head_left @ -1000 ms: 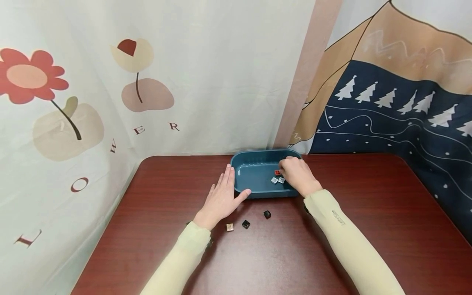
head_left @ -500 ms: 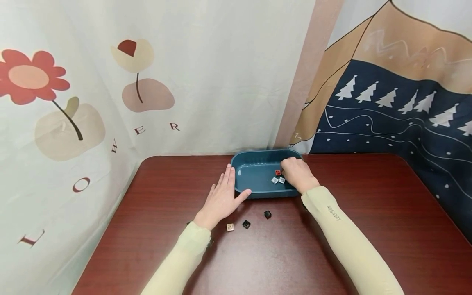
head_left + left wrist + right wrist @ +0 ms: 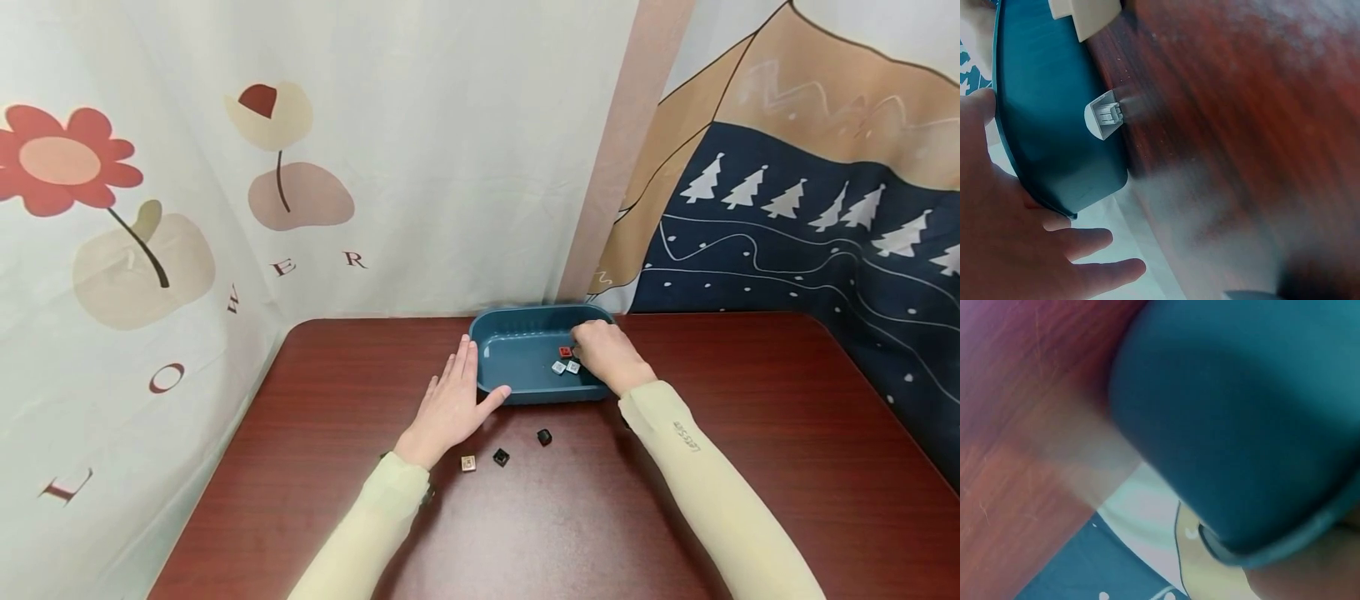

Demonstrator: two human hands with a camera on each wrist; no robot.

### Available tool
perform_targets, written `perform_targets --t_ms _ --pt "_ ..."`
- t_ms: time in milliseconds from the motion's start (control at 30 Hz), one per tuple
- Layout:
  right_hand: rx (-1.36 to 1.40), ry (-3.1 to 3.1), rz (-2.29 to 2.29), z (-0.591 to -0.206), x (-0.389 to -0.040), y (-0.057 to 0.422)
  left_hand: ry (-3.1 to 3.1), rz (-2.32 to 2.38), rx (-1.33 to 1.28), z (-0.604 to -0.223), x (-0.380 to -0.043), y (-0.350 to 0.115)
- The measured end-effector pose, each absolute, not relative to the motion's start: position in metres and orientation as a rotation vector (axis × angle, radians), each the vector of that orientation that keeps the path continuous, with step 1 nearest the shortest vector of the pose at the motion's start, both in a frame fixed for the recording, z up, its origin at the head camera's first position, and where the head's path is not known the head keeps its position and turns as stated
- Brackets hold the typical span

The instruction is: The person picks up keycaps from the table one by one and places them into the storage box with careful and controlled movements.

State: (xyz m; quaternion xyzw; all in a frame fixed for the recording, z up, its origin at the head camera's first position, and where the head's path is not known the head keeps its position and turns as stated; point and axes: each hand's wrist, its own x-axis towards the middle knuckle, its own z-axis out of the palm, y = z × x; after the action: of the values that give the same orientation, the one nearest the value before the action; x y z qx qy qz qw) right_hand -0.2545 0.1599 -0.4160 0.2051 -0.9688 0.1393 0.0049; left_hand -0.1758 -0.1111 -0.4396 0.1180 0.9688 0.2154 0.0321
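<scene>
My left hand (image 3: pixel 447 406) lies with fingers straight along the left end of a dark teal tray (image 3: pixel 536 397), its thumb at the near edge. In the left wrist view, fingertips (image 3: pixel 982 103) touch the tray's rim. My right hand (image 3: pixel 606 354) reaches down inside the tray's right end, fingers bent downward; the fingertips are hidden, so I cannot tell what they hold. Beside it on the tray floor lie a red keycap (image 3: pixel 565 352) and two white keycaps, one left (image 3: pixel 558 367) and one right (image 3: pixel 573 367). The right wrist view shows mainly the tray's outer wall (image 3: pixel 1229 425).
In front of the tray, a beige keycap (image 3: pixel 468 463) and two black keycaps, one in the middle (image 3: pixel 501 457) and one farther right (image 3: pixel 544 437), lie on the reddish-brown table (image 3: pixel 525 533). A printed curtain (image 3: pixel 450 167) hangs directly behind the table's back edge.
My right hand has shifted slightly rightward inside the tray, uncovering more of the red keycap. The left hand and the keycaps on the table have stayed in place.
</scene>
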Motion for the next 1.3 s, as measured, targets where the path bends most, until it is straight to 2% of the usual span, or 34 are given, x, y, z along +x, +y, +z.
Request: perform_targets --t_ms 433,833,1300 --pt "0.533 -2.776 0.586 -0.397 -0.22 0.184 2.976 0.662 0.357 -0.439 -0.175 -0.112" --pt "0.509 -2.753 0.479 -0.409 -0.182 0.206 2.981 0.654 0.361 -0.439 -0.176 -0.111" --pt "0.475 -2.99 0.384 -0.421 -0.171 0.223 2.979 0.654 0.362 -0.44 -0.176 -0.111"
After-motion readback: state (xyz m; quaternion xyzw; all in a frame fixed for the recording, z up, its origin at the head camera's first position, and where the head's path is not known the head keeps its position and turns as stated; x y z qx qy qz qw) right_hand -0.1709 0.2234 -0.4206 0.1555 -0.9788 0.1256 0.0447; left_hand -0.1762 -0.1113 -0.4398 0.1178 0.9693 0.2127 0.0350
